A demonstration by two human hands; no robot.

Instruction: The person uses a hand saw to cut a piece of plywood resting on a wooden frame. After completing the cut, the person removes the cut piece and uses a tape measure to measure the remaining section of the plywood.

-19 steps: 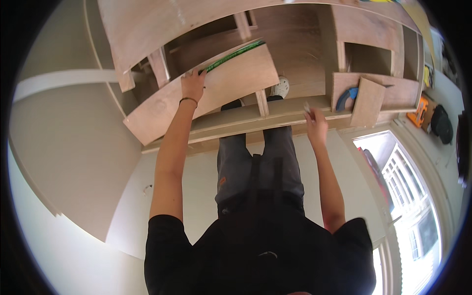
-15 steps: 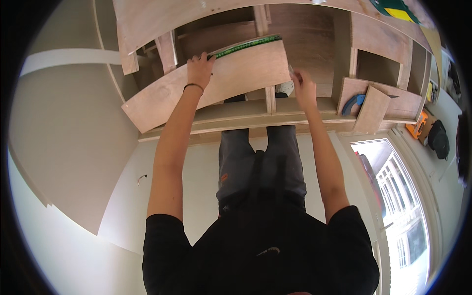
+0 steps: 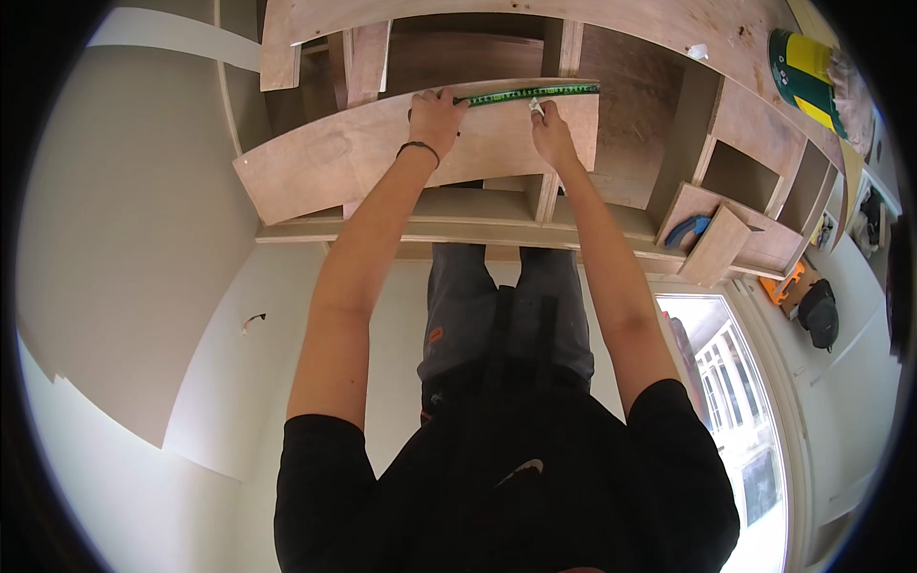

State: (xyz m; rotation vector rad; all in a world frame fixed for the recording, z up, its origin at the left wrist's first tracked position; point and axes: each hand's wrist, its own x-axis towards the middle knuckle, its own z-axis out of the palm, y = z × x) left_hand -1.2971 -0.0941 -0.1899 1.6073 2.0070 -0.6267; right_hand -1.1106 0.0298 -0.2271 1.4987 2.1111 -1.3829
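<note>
A long plywood board (image 3: 334,162) lies across the open wooden framework in front of me. Along its far edge runs the green blade of a tape measure (image 3: 521,95), reaching to the board's right end. My left hand (image 3: 437,122) is closed at the blade's left end and rests on the board; the tape's case is mostly hidden under it. My right hand (image 3: 554,136) is closed in a pinch just below the blade. A small whitish object (image 3: 537,107) pokes out of its fingertips, too small to name.
A blue-handled saw (image 3: 687,230) lies on a wooden panel at the right, beside a short plywood offcut (image 3: 718,245). A green and yellow package (image 3: 804,76) sits at the far right. An orange item (image 3: 783,285) and a black cap-like thing (image 3: 817,313) lie beyond.
My right hand has left the board's right end and come left to the tape blade. The board now sits more level in view, and more of the blade shows right of my left hand.
</note>
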